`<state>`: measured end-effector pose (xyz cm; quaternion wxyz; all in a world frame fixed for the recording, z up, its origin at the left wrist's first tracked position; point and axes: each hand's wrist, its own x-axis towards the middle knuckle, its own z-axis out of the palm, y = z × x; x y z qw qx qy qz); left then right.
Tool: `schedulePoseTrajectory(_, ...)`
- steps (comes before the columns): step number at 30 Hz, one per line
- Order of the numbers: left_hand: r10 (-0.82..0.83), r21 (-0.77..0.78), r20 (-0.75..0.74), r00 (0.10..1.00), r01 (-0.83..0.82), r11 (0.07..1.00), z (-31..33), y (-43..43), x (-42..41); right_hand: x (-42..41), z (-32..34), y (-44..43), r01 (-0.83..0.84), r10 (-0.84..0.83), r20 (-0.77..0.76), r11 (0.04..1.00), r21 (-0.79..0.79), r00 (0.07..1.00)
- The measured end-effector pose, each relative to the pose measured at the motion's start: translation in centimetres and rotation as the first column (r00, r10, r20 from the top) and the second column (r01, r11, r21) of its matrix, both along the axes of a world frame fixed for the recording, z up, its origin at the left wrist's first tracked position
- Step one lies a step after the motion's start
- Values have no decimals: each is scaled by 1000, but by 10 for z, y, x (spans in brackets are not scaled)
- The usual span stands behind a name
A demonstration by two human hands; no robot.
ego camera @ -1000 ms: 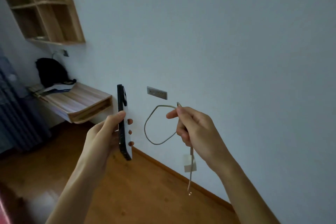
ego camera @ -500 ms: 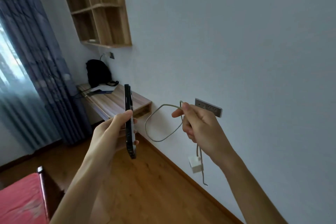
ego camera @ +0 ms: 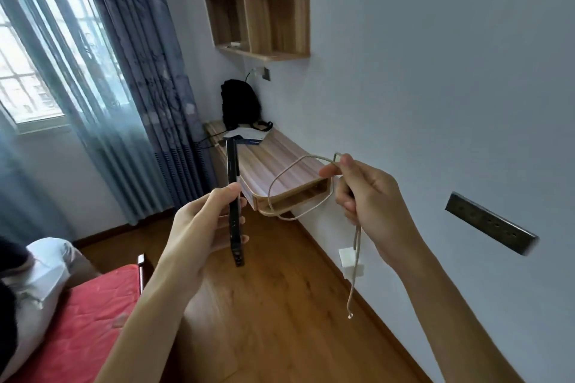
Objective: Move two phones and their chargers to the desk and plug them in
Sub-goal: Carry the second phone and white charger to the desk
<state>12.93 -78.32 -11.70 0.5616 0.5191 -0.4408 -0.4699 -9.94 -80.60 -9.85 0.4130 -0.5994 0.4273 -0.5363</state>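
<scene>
My left hand (ego camera: 199, 224) grips a black phone (ego camera: 233, 193) upright, seen edge-on, at the frame's centre. To its right my right hand (ego camera: 368, 202) pinches a beige charger cable (ego camera: 281, 177) that forms a loop and hangs down. A white plug block (ego camera: 350, 261) dangles on the cable under that hand, and the free cable end (ego camera: 350, 315) hangs lower. The wall-mounted wooden desk (ego camera: 273, 165) lies ahead, beyond both hands. A second phone is not visible.
A black bag (ego camera: 239, 102) and papers (ego camera: 245, 135) sit at the desk's far end below a wall socket (ego camera: 263, 72). A grey socket strip (ego camera: 490, 222) is on the right wall. Wooden shelves (ego camera: 258, 3) hang above, curtains (ego camera: 137, 71) at left, and a red bed (ego camera: 77, 320) at lower left.
The view has swung left, so the desk, curtains and bed have come into sight and the socket strip slid right. Both hands keep the same hold on phone and cable.
</scene>
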Motion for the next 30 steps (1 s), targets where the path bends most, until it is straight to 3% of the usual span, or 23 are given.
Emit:
schedulePoseTrajectory(18, 104, -20, 51, 993, -103, 994, 19, -313, 60, 73, 9, -347, -106, 103, -60, 994, -40, 993)
schedulePoseTrajectory(30, 168, 34, 22, 986, -168, 985, -15, -475, 180, 181, -18, -522, -130, 131, -19, 991, 31, 991)
